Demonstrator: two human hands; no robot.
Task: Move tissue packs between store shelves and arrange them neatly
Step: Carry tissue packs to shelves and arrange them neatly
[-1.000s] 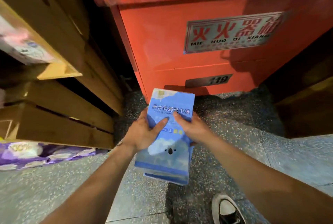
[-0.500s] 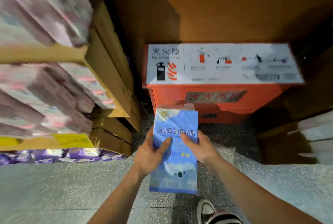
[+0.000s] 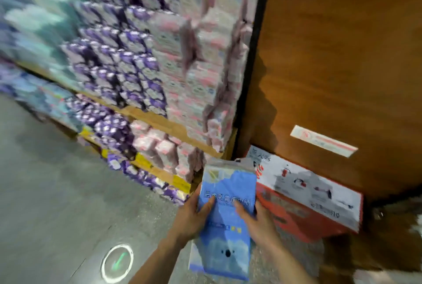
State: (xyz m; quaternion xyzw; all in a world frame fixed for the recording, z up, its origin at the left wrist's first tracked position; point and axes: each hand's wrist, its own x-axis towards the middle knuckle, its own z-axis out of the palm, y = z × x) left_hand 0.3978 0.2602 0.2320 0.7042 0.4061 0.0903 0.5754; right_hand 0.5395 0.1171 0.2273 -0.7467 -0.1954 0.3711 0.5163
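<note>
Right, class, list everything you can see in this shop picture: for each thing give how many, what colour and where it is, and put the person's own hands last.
blue tissue pack: one, blue with a koala print, held in front of the person, low centre.
purple tissue packs: many, too blurred to count, purple and white, stacked mid-shelf.
pink tissue packs: many, pink and white, stacked at the shelf's right end.
teal packs: many, blurred, far left of the shelves.
shelf boards: at least two, tan wood, under the stacks.
red box: one, red with a white pictured top, on the floor by the wall.
brown wall: one, right side.
white label: one, on the wall.
green floor mark: one, ringed in white, grey floor.
left hand: one, on the pack's left edge.
right hand: one, on the pack's right edge.
</note>
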